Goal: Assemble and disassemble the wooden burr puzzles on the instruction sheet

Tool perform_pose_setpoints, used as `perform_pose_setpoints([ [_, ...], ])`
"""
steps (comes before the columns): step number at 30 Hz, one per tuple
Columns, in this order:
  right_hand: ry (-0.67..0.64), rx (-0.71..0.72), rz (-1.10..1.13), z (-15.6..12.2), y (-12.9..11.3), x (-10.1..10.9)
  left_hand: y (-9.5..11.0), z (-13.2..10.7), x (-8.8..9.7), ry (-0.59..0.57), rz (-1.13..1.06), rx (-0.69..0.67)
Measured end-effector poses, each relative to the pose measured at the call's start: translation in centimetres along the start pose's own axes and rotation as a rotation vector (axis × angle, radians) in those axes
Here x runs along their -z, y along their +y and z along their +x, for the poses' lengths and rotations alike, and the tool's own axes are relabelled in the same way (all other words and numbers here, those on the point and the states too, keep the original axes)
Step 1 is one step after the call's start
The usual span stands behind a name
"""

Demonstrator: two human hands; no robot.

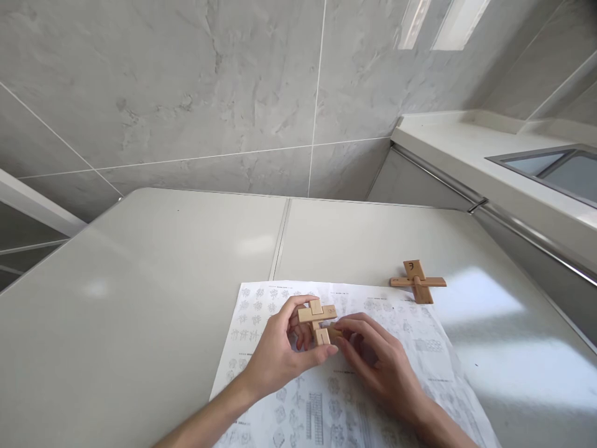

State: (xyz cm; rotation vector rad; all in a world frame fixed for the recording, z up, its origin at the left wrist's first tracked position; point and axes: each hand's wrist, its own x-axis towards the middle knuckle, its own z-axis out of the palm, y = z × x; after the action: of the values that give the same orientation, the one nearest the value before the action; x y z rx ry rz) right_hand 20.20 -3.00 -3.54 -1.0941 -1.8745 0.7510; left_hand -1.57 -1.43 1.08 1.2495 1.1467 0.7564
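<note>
A small wooden interlocking puzzle [318, 321] of several pale bars is held just above a printed instruction sheet [345, 398]. My left hand [280, 351] curls around its left side, thumb under it and fingers over the top. Fingertips of my right hand [380, 361] pinch a bar at the puzzle's lower right. A second wooden cross-shaped puzzle [418, 280] lies by itself on the table beyond the sheet's far right corner.
The grey table [153, 280] has a seam running down its middle and stands against a tiled wall [209, 93]. A white counter [471, 149] with a steel sink [555, 165] runs along the right. Bright sunlight patches fall on the table's right side.
</note>
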Motion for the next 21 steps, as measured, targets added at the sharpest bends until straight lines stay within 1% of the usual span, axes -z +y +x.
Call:
perform_pose_setpoints([
  [2,0.038,0.038,0.003,0.0,0.0,0.0,-0.2,0.0,-0.1,0.011,0.005,-0.003],
  [5,0.097,0.048,-0.033,-0.2,0.1,-0.1,-0.4,-0.1,-0.1,0.016,0.02,-0.002],
  [7,0.115,0.053,-0.06,-0.4,0.2,-0.2,-0.5,-0.1,-0.1,0.012,0.021,-0.007],
  [12,0.103,0.11,-0.09,-0.8,0.1,-0.4,-0.8,0.0,-0.2,-0.019,0.025,-0.026],
  [17,0.087,0.178,-0.101,-1.0,0.1,-0.3,-1.2,-0.2,-0.4,-0.004,0.156,-0.087],
  [21,0.07,0.191,-0.101,-1.1,0.1,-0.1,-1.4,-0.3,-0.4,-0.014,0.222,-0.123],
])
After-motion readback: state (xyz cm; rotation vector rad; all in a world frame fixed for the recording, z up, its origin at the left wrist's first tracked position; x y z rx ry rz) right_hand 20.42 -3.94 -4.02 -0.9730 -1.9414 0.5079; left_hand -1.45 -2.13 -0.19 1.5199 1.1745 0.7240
